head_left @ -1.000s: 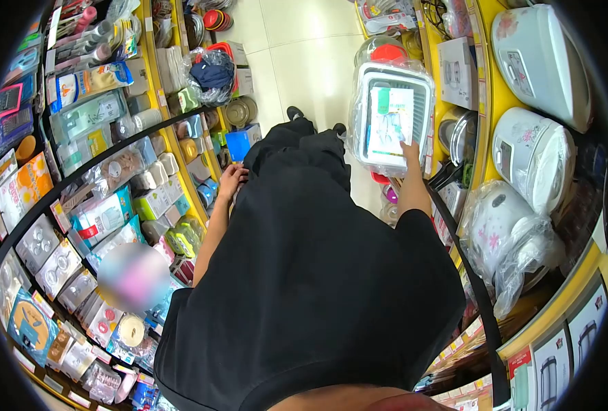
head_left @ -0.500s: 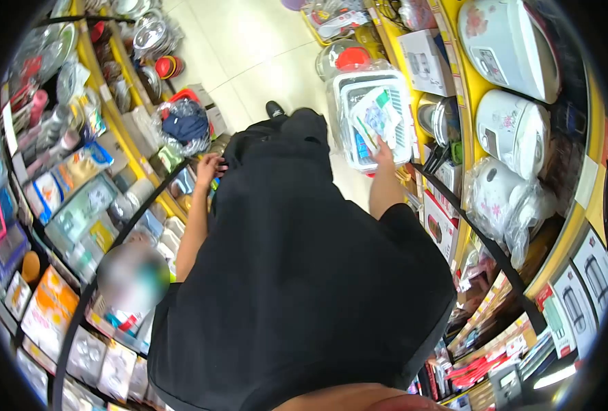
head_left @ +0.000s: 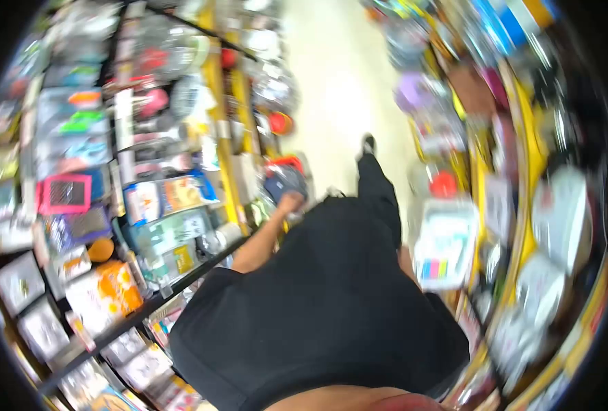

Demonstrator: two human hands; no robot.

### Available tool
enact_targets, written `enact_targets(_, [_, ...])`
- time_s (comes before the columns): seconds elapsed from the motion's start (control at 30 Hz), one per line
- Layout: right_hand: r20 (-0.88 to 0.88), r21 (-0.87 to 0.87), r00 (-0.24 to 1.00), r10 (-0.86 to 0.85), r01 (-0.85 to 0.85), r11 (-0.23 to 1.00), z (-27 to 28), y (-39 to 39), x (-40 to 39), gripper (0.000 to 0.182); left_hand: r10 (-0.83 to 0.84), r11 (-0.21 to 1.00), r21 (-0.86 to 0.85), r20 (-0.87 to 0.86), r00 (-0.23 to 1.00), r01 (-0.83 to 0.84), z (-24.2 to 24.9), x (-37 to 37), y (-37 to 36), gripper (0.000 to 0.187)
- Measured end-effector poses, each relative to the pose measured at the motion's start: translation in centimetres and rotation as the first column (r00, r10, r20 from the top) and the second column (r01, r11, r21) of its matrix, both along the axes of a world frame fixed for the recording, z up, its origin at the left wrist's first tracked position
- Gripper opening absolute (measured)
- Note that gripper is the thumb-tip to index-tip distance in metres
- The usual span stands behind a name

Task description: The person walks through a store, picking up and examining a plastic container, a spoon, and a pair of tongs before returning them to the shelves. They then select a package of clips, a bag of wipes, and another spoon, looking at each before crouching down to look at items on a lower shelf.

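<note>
My left hand (head_left: 291, 203) is at the near edge of a dark blue bundle (head_left: 276, 186), which sits with a red container (head_left: 287, 163) at the foot of the left shelf. Its fingers are smeared by motion. Of my right arm only a strip of skin (head_left: 405, 260) shows beside my black clothing; the fingers are hidden. Close to that strip stands a white plastic basket (head_left: 473, 229) with pale packets and a piece with coloured stripes (head_left: 435, 268) in it.
Shelves of packaged household goods line both sides of a pale floor aisle (head_left: 338, 89). A red-lidded container (head_left: 444, 183) and a purple item (head_left: 413, 92) stand along the right side. White rice cookers (head_left: 561, 212) fill the right shelf. My shoe (head_left: 368, 144) is ahead in the aisle.
The view has swung and blurred. My right hand has left the packet in the white basket and drawn back beside my body. My left hand has moved forward to the dark blue bundle. One leg is extended.
</note>
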State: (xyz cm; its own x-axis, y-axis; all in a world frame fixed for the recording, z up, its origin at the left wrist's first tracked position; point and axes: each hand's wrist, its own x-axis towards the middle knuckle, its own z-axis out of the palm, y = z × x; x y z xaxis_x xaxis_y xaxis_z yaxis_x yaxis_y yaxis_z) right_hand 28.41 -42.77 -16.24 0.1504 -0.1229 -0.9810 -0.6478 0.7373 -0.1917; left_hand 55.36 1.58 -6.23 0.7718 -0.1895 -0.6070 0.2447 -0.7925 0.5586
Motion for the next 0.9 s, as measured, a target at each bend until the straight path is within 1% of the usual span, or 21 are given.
enact_targets(0.03, [-0.001,0.036,0.986,0.165,-0.165,0.986,-0.5,-0.6,1.6,0.028,0.37,0.9,-0.144,-0.246,0.896,-0.412,2.2,1.3,-1.4,0.02])
enact_targets(0.07, [0.004,0.055,0.938,0.346,-0.346,0.937,-0.8,-1.3,4.7,0.027,0.512,0.804,-0.196,-0.253,0.821,-0.561,2.0,1.9,-1.7,0.019])
enact_targets(0.1, [0.025,0.056,0.835,0.549,-0.55,0.833,-1.3,-1.8,8.7,0.025,0.558,0.754,-0.179,-0.332,0.76,-0.632,2.8,2.9,-1.8,0.017])
enact_targets(0.17, [0.075,-0.036,0.446,0.892,-0.893,0.45,-2.5,-3.2,18.6,0.022,0.597,0.712,-0.159,-0.377,0.709,-0.684,4.6,4.7,-2.0,0.019])
enact_targets(0.23, [0.047,-0.197,-0.03,0.998,-0.98,-0.02,-3.2,-4.9,30.3,0.02,0.644,0.69,-0.134,-0.335,0.688,-0.711,5.0,6.6,-2.5,0.021])
enact_targets(0.27, [-0.002,-0.252,-0.127,0.992,-0.96,-0.124,-2.9,-5.6,36.7,0.02,0.65,0.658,-0.155,-0.376,0.66,-0.737,3.6,7.4,-2.0,0.021])
enact_targets(0.3, [-0.028,-0.284,-0.087,0.996,-0.954,-0.092,-3.6,-6.7,42.4,0.019,0.682,0.611,-0.184,-0.371,0.63,-0.77,3.5,8.2,-2.1,0.02])
enact_targets(0.33, [0.111,-0.263,0.325,0.939,-0.902,0.343,-14.6,-11.0,47.6,0.021,0.757,0.523,-0.151,-0.37,0.539,-0.838,3.8,9.2,-2.5,0.019])
enact_targets(0.37, [0.033,-0.626,0.334,0.942,-0.728,0.28,-3.4,-8.9,53.5,0.015,0.733,0.466,-0.195,-0.462,0.5,-0.863,0.5,9.1,-1.1,0.018])
enact_targets(0.4, [0.057,-0.672,0.411,0.91,-0.658,0.339,0.0,-8.7,59.5,0.012,0.735,0.424,-0.219,-0.484,0.475,-0.879,-1.1,9.4,-0.8,0.017])
enact_targets(0.47, [0.32,-0.667,0.523,0.79,-0.468,0.58,5.7,-8.1,68.6,0.009,0.712,0.469,-0.216,-0.481,0.512,-0.856,-0.9,11.0,-1.0,0.016])
enact_targets(0.53, [0.399,-0.723,0.453,0.797,-0.379,0.577,8.4,-6.9,74.8,0.008,0.788,0.434,-0.128,-0.427,0.444,-0.892,0.0,12.6,-2.1,0.017])
enact_targets(0.57, [0.436,-0.746,0.414,0.799,-0.332,0.578,9.3,-6.2,77.7,0.008,0.87,0.378,-0.134,-0.287,0.401,-0.916,1.0,13.5,-3.3,0.019])
enact_targets(0.63, [0.481,-0.668,0.395,0.783,-0.413,0.619,11.1,-3.7,80.1,0.007,0.848,0.472,-0.033,-0.256,0.464,-0.881,-4.1,14.6,-2.1,0.021])
enact_targets(0.67, [0.476,-0.668,0.358,0.803,-0.447,0.595,9.3,-3.3,80.8,0.009,0.871,0.37,-0.083,-0.314,0.377,-0.925,-2.3,16.9,-2.5,0.022])
enact_targets(0.7, [0.374,-0.711,0.243,0.895,-0.544,0.445,7.8,-3.0,81.2,0.012,0.879,0.262,-0.126,-0.378,0.29,-0.957,-0.6,19.5,-2.3,0.024])
enact_targets(0.77, [0.327,-0.581,0.303,0.895,-0.682,0.443,4.3,-1.6,80.2,0.012,0.831,0.503,-0.223,-0.138,0.538,-0.835,-1.1,26.5,1.6,0.021])
enact_targets(0.8, [0.29,-0.534,0.389,0.874,-0.692,0.485,5.5,-0.3,78.1,0.015,0.887,0.442,-0.27,-0.01,0.461,-0.856,4.1,31.4,2.5,0.021])
enact_targets(0.83, [0.321,-0.511,0.147,0.935,-0.805,0.302,2.6,-1.7,77.3,0.015,0.836,0.547,-0.285,0.143,0.53,-0.787,8.8,36.6,4.9,0.024])
enact_targets(0.87, [0.277,-0.437,0.131,0.952,-0.865,0.246,2.5,-1.6,76.7,0.015,0.798,0.601,-0.484,0.408,0.443,-0.636,10.6,42.0,8.2,0.024])
enact_targets(0.9, [0.218,-0.336,0.182,0.959,-0.908,0.249,2.6,-1.2,76.0,0.015,0.884,0.461,-0.586,0.371,0.285,-0.667,20.7,46.9,9.2,0.023])
